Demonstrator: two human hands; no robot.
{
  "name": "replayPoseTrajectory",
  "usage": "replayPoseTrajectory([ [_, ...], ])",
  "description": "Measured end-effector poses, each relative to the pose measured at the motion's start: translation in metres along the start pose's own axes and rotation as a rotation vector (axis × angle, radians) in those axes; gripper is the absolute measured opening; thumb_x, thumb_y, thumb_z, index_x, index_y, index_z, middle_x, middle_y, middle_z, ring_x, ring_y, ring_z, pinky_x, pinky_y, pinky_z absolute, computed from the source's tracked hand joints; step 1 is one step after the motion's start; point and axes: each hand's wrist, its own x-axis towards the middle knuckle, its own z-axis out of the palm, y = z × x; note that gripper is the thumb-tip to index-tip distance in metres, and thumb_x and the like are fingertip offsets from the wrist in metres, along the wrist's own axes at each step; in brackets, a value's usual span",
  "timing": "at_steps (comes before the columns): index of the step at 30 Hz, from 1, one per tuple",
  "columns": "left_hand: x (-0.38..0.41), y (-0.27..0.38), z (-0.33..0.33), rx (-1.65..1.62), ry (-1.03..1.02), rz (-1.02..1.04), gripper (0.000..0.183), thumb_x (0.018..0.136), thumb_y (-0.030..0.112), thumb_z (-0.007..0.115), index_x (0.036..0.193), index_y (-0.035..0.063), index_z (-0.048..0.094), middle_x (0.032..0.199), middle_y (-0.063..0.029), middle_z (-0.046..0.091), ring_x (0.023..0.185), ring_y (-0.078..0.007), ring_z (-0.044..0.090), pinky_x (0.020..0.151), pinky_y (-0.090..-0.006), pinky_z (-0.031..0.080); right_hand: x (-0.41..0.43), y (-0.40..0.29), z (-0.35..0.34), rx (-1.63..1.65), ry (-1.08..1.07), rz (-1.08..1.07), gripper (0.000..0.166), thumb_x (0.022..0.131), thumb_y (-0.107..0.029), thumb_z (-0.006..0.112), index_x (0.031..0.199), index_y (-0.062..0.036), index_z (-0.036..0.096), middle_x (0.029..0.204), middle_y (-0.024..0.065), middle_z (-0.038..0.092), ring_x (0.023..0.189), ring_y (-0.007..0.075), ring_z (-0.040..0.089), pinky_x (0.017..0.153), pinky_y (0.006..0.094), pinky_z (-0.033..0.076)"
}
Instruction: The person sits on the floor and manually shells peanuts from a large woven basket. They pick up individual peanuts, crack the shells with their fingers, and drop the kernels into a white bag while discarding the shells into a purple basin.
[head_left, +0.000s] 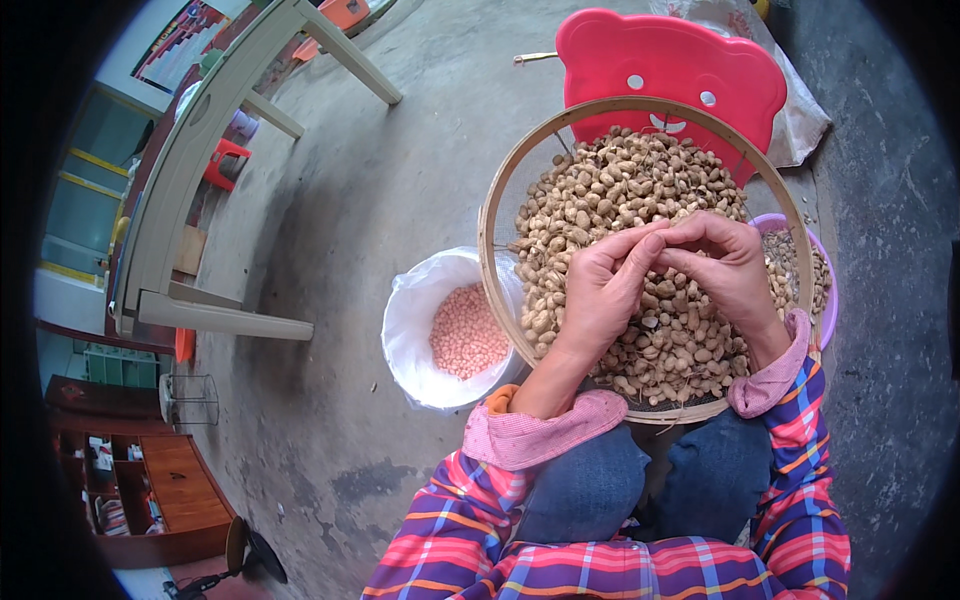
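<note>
My left hand (604, 285) and my right hand (716, 259) meet above a round sieve (496, 225) with a wooden rim and mesh bottom. Their thumbs and forefingers are pinched together, fingertips touching. Anything between them is hidden by the fingers. Unshelled peanuts (600, 187) are heaped in the sieve, which sits at my knees and overlaps a pink bear-shaped chair back (667, 60). Left of the sieve stands a white bucket (409, 330) lined with a plastic bag, with shelled pink peanut kernels (469, 334) inside. A purple basin (830, 319) holding shells and debris (784, 259) is partly under the sieve's right side.
A pale table (225, 322) lies on its side or stands at the left, its legs reaching over the concrete floor (337, 225). A wooden cabinet (184, 480) is at lower left. Behind the pink chair lies a white woven sack (799, 112).
</note>
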Motion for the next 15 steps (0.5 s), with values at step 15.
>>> replayPoseTrajectory([
  [15, 0.007, -0.018, 0.006, 0.370, 0.151, 0.298, 0.017, 0.095, 0.009, 0.053, 0.097, -0.0024, 0.066, 0.078, -0.0104, 0.065, 0.067, -0.0147, 0.063, 0.061, -0.0283, 0.049, 0.000, 0.008, 0.004, 0.109, 0.075, 0.131, 0.009, 0.085, -0.002, 0.066, 0.094, 0.0002, 0.068, 0.086, 0.0055, 0.069, 0.076, 0.0087, 0.064, 0.069, 0.0212, 0.051],
])
